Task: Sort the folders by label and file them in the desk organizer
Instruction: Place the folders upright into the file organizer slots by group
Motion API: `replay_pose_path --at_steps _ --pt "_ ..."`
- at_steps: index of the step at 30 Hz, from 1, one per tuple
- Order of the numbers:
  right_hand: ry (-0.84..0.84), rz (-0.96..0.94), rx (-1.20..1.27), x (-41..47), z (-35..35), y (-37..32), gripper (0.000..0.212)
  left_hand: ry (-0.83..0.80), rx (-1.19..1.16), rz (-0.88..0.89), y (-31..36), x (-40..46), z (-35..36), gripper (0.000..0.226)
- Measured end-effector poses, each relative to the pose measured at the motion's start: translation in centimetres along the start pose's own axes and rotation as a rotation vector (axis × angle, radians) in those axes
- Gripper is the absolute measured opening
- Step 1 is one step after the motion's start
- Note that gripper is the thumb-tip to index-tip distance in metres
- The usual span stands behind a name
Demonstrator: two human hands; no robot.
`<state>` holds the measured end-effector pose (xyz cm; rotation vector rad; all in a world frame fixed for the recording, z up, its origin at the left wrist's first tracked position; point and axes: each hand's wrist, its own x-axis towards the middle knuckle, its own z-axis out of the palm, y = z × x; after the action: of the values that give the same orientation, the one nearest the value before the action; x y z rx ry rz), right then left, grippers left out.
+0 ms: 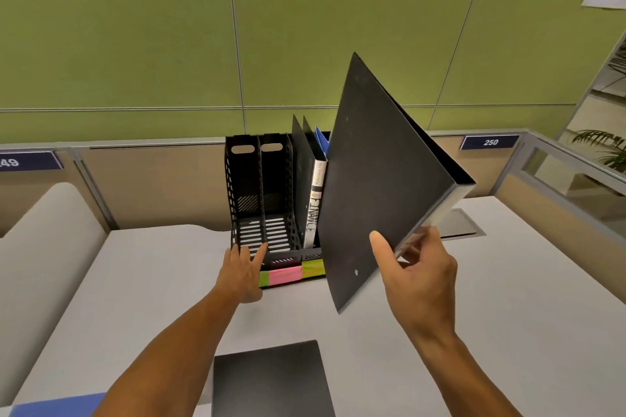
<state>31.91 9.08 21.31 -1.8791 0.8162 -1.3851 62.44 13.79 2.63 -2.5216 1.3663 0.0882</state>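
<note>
A black desk organizer stands at the back of the white desk, with green and pink sticky labels on its front lip. Its two left slots hold nothing; a black folder with a white spine reading FINANCE stands in a slot further right, with a blue folder behind. My left hand rests on the organizer's front edge, fingers straight. My right hand grips a black folder by its lower spine corner, tilted in the air in front of the organizer's right side.
Another black folder lies flat on the desk near me. A blue folder shows at the bottom left edge. A grey cable hatch sits behind the raised folder. Green partition panels rise behind the desk.
</note>
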Motion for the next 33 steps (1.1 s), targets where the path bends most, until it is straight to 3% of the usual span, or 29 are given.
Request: replay_pose_path --at_steps 6,15,22,33 --pt "-0.027 -0.134 -0.015 2.2 2.3 -0.7 0.02 0.007 0.004 0.004 -0.1 0.0 0.2 0.106" --pt "-0.126 -0.139 0.034 7.9 9.0 1.8 0.014 0.021 -0.006 0.014 0.1 -0.3 -0.2 0.105" --pt "-0.134 -0.052 0.066 10.2 14.2 5.1 0.036 0.025 -0.001 0.008 0.0 -0.4 -0.2 0.104" --pt "-0.047 -0.057 -0.165 7.1 15.4 8.0 0.046 0.036 0.018 0.005 0.2 -0.2 0.1 0.104"
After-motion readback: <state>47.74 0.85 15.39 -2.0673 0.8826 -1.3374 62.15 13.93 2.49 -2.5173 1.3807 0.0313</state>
